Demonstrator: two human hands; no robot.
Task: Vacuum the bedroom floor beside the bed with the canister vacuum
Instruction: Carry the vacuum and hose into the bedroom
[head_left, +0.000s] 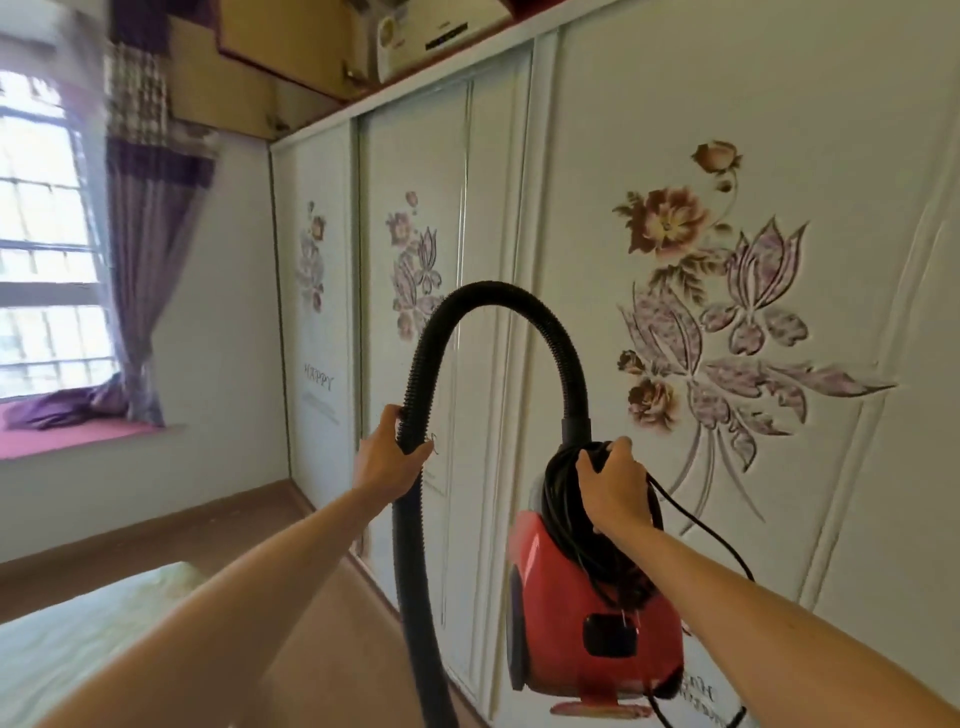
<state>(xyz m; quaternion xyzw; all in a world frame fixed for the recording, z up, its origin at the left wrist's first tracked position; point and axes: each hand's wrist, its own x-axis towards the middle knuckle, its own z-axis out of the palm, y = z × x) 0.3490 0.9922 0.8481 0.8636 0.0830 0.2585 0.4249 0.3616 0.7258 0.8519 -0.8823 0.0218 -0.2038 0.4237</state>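
A red canister vacuum (592, 629) hangs in the air in front of me, lifted off the floor. My right hand (613, 488) grips its top, where a black power cord (566, 499) is wound in coils; one loop of cord trails off to the right. A black ribbed hose (498, 296) arches up from the vacuum's top and comes down on the left. My left hand (384, 457) is closed around that hose where it turns straight and drops out of view. The bed (78, 634), with pale bedding, fills the lower left corner.
A white wardrobe (727, 156) with sliding flower-patterned doors runs along the right. Brown floor (322, 613) forms a narrow strip between bed and wardrobe. A window (41, 249) with purple curtains and a pink sill seat lies at the far left.
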